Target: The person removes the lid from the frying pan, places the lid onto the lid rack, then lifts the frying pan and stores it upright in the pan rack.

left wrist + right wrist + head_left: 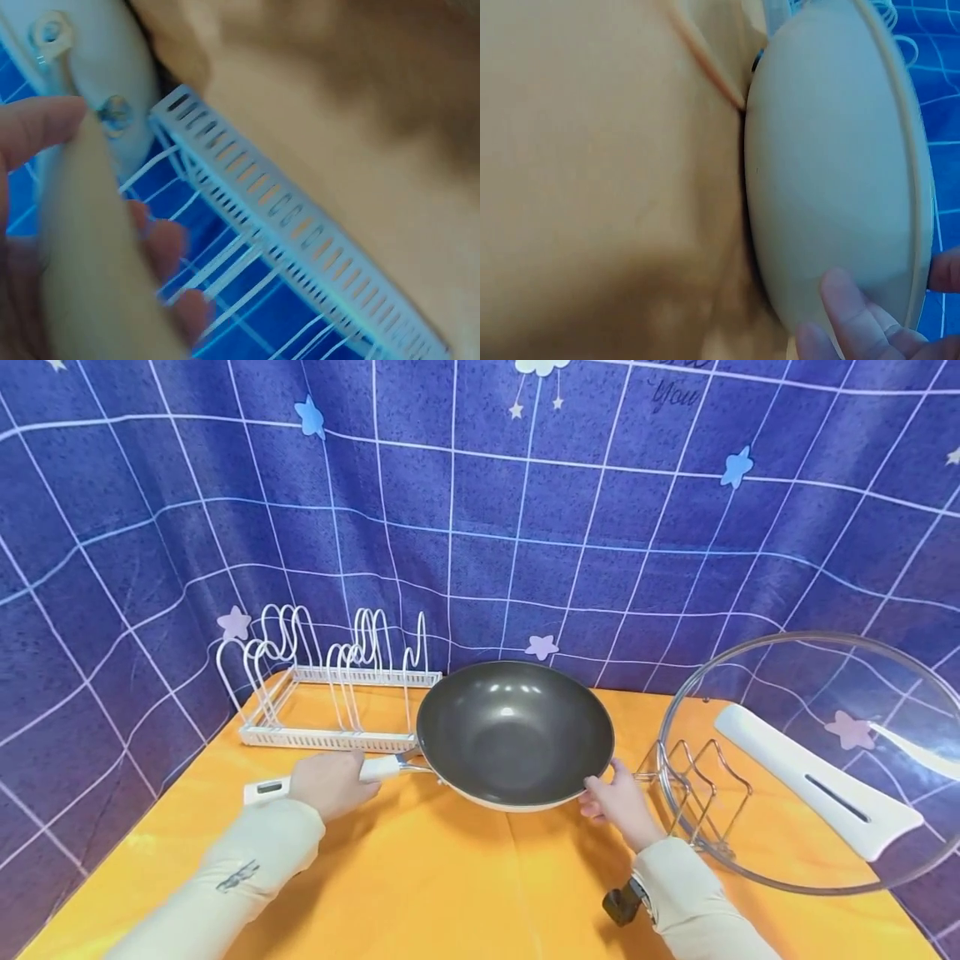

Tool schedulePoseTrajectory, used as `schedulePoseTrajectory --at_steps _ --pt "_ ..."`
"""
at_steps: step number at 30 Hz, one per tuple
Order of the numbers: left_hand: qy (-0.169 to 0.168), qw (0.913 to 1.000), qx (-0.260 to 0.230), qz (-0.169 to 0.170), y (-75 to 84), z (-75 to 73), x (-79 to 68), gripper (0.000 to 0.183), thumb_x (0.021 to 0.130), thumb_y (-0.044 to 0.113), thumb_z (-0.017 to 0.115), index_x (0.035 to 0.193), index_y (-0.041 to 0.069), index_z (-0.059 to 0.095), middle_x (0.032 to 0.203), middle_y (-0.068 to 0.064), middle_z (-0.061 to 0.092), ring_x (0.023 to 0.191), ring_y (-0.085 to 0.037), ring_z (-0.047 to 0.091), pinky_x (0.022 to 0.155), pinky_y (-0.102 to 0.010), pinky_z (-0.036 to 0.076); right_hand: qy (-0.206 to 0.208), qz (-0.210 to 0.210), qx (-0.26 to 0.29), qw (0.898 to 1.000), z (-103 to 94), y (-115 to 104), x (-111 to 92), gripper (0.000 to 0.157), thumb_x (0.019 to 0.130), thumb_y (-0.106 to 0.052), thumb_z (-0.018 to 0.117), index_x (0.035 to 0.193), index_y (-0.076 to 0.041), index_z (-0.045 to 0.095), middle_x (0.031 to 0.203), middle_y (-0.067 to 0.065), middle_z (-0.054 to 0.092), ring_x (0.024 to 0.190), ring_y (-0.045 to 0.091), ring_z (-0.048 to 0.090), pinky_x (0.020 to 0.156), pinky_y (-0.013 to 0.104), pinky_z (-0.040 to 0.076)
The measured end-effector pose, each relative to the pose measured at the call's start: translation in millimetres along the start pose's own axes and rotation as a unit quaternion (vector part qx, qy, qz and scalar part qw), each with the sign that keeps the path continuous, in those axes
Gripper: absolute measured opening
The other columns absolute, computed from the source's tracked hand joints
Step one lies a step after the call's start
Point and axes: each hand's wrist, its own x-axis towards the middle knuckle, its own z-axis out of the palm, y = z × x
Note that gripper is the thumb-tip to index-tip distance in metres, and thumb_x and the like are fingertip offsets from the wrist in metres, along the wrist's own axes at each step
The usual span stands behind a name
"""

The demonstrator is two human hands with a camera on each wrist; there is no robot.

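Observation:
A wok [513, 735] with a dark inside and a pale outside sits mid-table, its base against the orange cloth in the right wrist view. My left hand [330, 782] grips its long white handle [381, 768], fingers and thumb wrapped round it. At the wok's right edge, my right hand [618, 802] pinches the rim, thumb on top and fingers against the pale outer wall [825, 172]. Two rivets [116, 114] join the handle to the wok in the left wrist view.
A white dish rack [330, 739] with wire loops stands behind the left hand, close to the wok. To the right, a large glass lid [787, 887] with a white handle [817, 785] leans upright in a metal wire rack [705, 793]. A blue grid-patterned curtain [480, 527] hangs behind.

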Motion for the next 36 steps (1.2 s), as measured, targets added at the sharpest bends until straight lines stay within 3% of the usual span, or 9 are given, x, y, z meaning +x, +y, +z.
schedulePoseTrajectory --at_steps 4,8,11,16,22,26,29,33,36 --pt "-0.028 0.9996 0.006 -0.007 -8.1 -13.2 -7.8 0.036 0.083 0.045 0.063 0.075 0.011 0.053 0.06 -0.003 0.051 0.051 -0.024 0.051 0.043 -0.043 0.043 -0.001 -0.009 0.015 1.0 2.3 -1.3 -2.3 0.069 0.091 -0.006 0.05 0.148 0.01 0.016 0.073 0.015 0.069 0.049 0.01 0.06 0.052 0.028 0.055" --pt "-0.044 0.9988 -0.005 0.021 -16.9 -14.3 -12.7 0.042 0.088 0.049 0.062 0.082 0.009 0.052 0.063 -0.001 0.05 0.054 -0.021 0.05 0.045 -0.042 0.044 -0.008 0.008 0.023 1.0 2.8 -3.4 -8.0 0.073 0.09 -0.004 0.051 0.149 0.01 0.01 0.074 0.015 0.07 0.05 0.011 0.062 0.051 0.027 0.055" --pt "-0.023 0.9984 -0.018 0.047 -18.7 -8.7 -17.9 0.041 0.088 0.047 0.064 0.082 0.009 0.052 0.061 0.001 0.047 0.052 -0.018 0.047 0.045 -0.039 0.042 -0.016 0.016 0.047 0.999 3.9 -6.5 -10.3 0.072 0.089 -0.002 0.049 0.147 0.012 0.008 0.073 0.013 0.07 0.052 0.011 0.064 0.054 0.028 0.057" --pt "0.032 0.9981 -0.013 0.051 -14.5 -2.4 -28.2 0.039 0.088 0.044 0.066 0.074 0.012 0.048 0.057 0.002 0.042 0.047 -0.017 0.042 0.042 -0.036 0.037 -0.012 0.026 0.091 0.995 2.8 -13.2 -1.7 0.073 0.088 0.001 0.046 0.147 0.013 0.004 0.064 0.003 0.065 0.048 0.007 0.061 0.054 0.025 0.057" --pt "0.04 0.9988 -0.013 0.025 0.6 -0.3 -22.8 0.041 0.088 0.046 0.065 0.072 0.012 0.049 0.055 0.0 0.044 0.045 -0.02 0.045 0.04 -0.038 0.038 -0.01 0.034 0.051 0.998 -7.8 -19.0 17.4 0.071 0.089 0.0 0.045 0.146 0.015 0.006 0.064 0.002 0.063 0.048 0.006 0.06 0.057 0.029 0.059" --pt "-0.001 0.9994 -0.031 0.014 12.5 -4.5 -13.5 0.039 0.091 0.045 0.062 0.079 0.009 0.053 0.059 -0.002 0.048 0.048 -0.021 0.048 0.043 -0.039 0.04 -0.014 0.028 0.043 0.999 -13.6 -21.1 29.7 0.066 0.088 0.0 0.043 0.143 0.02 0.01 0.063 0.002 0.062 0.048 0.006 0.06 0.058 0.03 0.059" --pt "-0.074 0.9946 -0.067 0.03 18.0 -15.0 -12.4 0.034 0.094 0.039 0.059 0.085 0.007 0.052 0.065 -0.003 0.048 0.055 -0.02 0.047 0.049 -0.036 0.041 -0.009 0.022 0.059 0.998 -12.3 -19.8 34.3 0.064 0.089 0.0 0.041 0.143 0.02 0.013 0.061 0.001 0.061 0.047 0.005 0.059 0.055 0.027 0.057" --pt "-0.163 0.9735 -0.147 0.065 18.3 -27.3 -20.5 0.024 0.096 0.028 0.057 0.086 0.008 0.048 0.07 -0.002 0.043 0.061 -0.017 0.042 0.057 -0.032 0.037 -0.009 0.029 0.086 0.996 -3.2 -13.7 31.0 0.061 0.093 -0.003 0.042 0.146 0.015 0.016 0.06 -0.002 0.064 0.046 0.005 0.059 0.052 0.025 0.056" --pt "-0.186 0.9591 -0.198 0.08 14.1 -28.4 -28.9 0.02 0.097 0.023 0.057 0.087 0.009 0.047 0.07 -0.001 0.04 0.061 -0.016 0.038 0.057 -0.03 0.034 -0.023 0.03 0.103 0.994 4.5 -11.0 26.6 0.062 0.095 -0.005 0.043 0.148 0.012 0.014 0.06 -0.003 0.064 0.047 0.005 0.06 0.052 0.025 0.056"
